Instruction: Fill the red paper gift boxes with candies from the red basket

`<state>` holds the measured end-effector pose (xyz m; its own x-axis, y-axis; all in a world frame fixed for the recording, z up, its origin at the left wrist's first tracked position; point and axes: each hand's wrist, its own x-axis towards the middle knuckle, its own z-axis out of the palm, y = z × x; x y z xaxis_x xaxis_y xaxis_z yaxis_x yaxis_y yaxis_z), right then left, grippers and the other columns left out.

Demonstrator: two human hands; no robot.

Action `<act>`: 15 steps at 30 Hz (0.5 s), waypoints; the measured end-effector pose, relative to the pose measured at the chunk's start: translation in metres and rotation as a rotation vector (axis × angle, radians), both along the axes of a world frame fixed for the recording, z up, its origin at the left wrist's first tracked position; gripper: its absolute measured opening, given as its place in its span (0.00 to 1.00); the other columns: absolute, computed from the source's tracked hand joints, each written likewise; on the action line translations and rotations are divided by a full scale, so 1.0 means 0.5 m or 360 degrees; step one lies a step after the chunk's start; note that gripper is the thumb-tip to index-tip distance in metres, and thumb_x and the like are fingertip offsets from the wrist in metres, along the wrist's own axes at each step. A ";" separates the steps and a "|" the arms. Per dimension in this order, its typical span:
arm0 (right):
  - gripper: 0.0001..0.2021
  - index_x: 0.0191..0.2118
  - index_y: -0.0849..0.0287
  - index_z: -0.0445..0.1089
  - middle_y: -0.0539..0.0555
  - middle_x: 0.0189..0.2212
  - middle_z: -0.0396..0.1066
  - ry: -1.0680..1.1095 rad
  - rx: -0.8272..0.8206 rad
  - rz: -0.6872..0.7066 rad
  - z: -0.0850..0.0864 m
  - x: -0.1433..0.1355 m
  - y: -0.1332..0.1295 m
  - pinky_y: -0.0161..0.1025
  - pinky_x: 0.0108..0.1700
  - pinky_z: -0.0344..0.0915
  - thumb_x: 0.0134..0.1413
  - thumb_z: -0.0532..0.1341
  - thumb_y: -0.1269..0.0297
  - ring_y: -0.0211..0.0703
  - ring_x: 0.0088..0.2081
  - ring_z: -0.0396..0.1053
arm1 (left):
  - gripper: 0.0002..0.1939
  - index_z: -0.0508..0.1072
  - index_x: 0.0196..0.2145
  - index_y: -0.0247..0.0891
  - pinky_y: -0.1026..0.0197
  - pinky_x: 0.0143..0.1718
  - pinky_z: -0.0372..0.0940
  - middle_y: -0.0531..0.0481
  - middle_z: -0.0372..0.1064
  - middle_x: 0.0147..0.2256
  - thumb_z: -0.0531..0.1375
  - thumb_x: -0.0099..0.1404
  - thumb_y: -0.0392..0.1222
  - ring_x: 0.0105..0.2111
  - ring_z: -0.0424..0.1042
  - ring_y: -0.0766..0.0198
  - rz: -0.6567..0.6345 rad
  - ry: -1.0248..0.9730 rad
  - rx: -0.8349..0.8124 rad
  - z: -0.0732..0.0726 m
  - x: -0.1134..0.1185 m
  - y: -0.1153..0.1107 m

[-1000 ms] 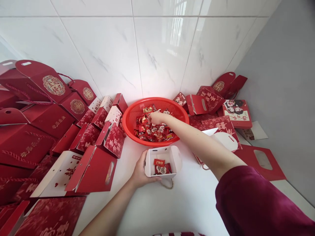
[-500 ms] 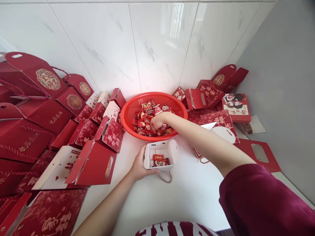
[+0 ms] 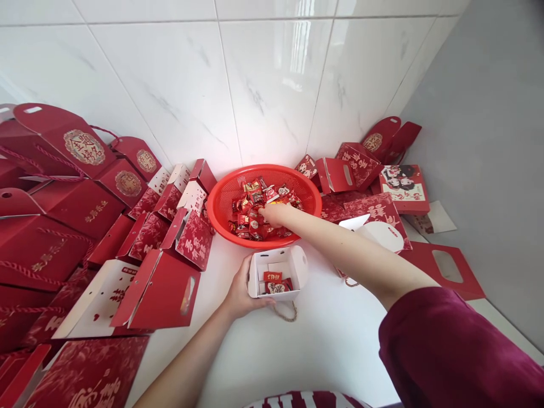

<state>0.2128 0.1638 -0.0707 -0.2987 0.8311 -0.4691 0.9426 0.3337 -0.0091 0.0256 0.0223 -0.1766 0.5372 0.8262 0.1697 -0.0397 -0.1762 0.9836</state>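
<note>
My left hand [image 3: 241,292] grips a small white-lined gift box [image 3: 259,286] by its left side, thumb along the near edge. The box is open at the top, and a few red wrapped candies [image 3: 272,276] lie inside it. A twisted cord handle [image 3: 289,313] hangs from its near side. Just beyond the box stands a red plastic basket [image 3: 221,226] heaped with wrapped candies [image 3: 250,198]. My right hand [image 3: 274,215] reaches into this basket among the candies. Its fingers are bent down and partly hidden, so what they hold does not show.
Several red gift boxes [image 3: 68,198] with cord handles crowd the left side, beside smaller printed boxes [image 3: 191,235]. More boxes [image 3: 361,164] stand to the right, along with a flattened red piece [image 3: 446,269]. A tiled wall [image 3: 272,85] rises behind the white tabletop [image 3: 263,357].
My right hand has shifted slightly within the candies, its fingers turning. My left hand still holds the box in place. The view has tilted up a little.
</note>
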 end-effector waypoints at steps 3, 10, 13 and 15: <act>0.24 0.60 0.64 0.61 0.65 0.57 0.64 -0.0060 0.0172 -0.0130 0.004 0.012 0.011 0.54 0.55 0.64 0.60 0.62 0.65 0.54 0.56 0.65 | 0.51 0.55 0.60 0.41 0.45 0.56 0.62 0.39 0.64 0.56 0.75 0.43 0.46 0.56 0.65 0.43 0.0001 0.0009 0.0022 -0.001 -0.001 0.001; 0.09 0.31 0.68 0.78 0.60 0.30 0.75 -0.0223 -0.0186 -0.0116 -0.004 0.056 0.018 0.48 0.49 0.67 0.38 0.71 0.75 0.57 0.44 0.73 | 0.52 0.54 0.61 0.42 0.47 0.56 0.62 0.40 0.64 0.56 0.75 0.43 0.44 0.56 0.65 0.44 -0.0007 0.0028 0.0017 -0.006 -0.002 0.001; 0.08 0.28 0.67 0.78 0.59 0.29 0.74 -0.0193 -0.0231 -0.0056 -0.019 0.056 0.007 0.48 0.49 0.67 0.37 0.71 0.70 0.58 0.43 0.73 | 0.51 0.55 0.61 0.42 0.47 0.56 0.62 0.40 0.64 0.56 0.75 0.43 0.43 0.56 0.66 0.44 -0.0002 0.0033 0.0025 -0.004 -0.003 0.000; 0.09 0.28 0.66 0.78 0.60 0.29 0.74 -0.0176 -0.0230 -0.0039 -0.028 0.052 0.002 0.48 0.49 0.67 0.39 0.71 0.67 0.58 0.43 0.73 | 0.51 0.55 0.61 0.41 0.46 0.56 0.62 0.40 0.64 0.56 0.75 0.43 0.44 0.56 0.65 0.44 0.0005 0.0033 0.0048 -0.004 -0.002 0.000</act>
<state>0.2388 0.1650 -0.0848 -0.2191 0.7590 -0.6131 0.9484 0.3133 0.0490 0.0245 0.0223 -0.1784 0.5380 0.8228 0.1832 -0.0185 -0.2058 0.9784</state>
